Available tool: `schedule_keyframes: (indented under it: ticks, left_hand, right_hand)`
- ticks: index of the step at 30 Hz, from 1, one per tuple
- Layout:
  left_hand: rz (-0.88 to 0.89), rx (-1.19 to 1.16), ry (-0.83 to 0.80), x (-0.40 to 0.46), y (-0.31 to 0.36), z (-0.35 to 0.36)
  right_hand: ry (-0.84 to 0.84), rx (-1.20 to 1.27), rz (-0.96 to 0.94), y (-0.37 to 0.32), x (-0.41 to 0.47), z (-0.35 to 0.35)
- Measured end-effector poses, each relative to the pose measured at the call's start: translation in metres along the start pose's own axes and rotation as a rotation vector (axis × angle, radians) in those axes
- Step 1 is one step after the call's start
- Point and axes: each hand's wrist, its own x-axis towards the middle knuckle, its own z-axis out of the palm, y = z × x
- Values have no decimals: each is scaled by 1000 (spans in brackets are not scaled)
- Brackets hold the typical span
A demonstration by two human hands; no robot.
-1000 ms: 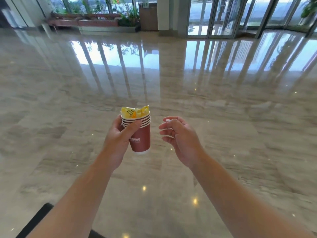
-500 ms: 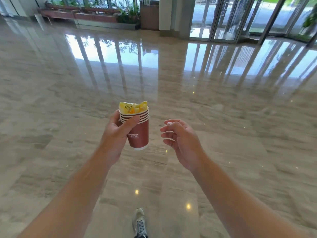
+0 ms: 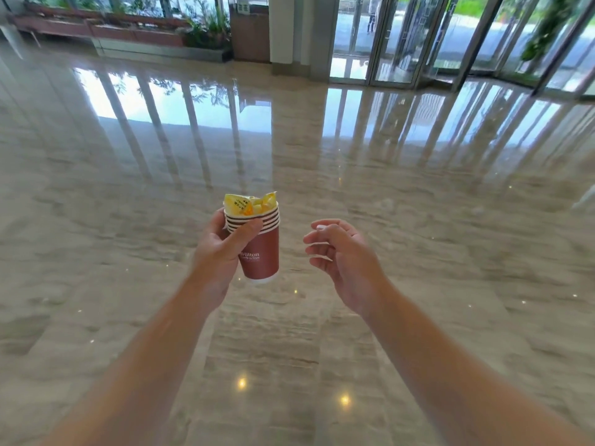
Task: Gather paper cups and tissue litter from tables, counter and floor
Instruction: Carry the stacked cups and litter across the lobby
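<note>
My left hand [image 3: 222, 249] grips a stack of several nested red paper cups [image 3: 262, 255] with white lettering, held upright at chest height over the floor. A crumpled yellow wrapper [image 3: 249, 204] sticks out of the top cup. My right hand [image 3: 344, 255] floats a short way to the right of the stack, fingers loosely curled and apart, palm facing left, with nothing in it.
Polished marble floor [image 3: 322, 349] stretches ahead with strong reflections. Glass doors [image 3: 402, 37] and a pillar [image 3: 283, 30] stand at the far end, planter boxes [image 3: 128, 30] along the far left wall. A pale object edge [image 3: 584, 197] shows at the far right.
The view has moved forward across the floor toward the glass doors. The shoe seen half a second ago is out of view. Both hands keep the same pose with the cup stack.
</note>
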Motion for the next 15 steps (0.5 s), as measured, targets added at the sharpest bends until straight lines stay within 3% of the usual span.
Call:
schedule_keyframes:
  ticks: [15]
  left_hand:
    - [-39, 85, 25, 264, -52, 21]
  right_hand:
    - [-20, 79, 14, -26, 274, -16]
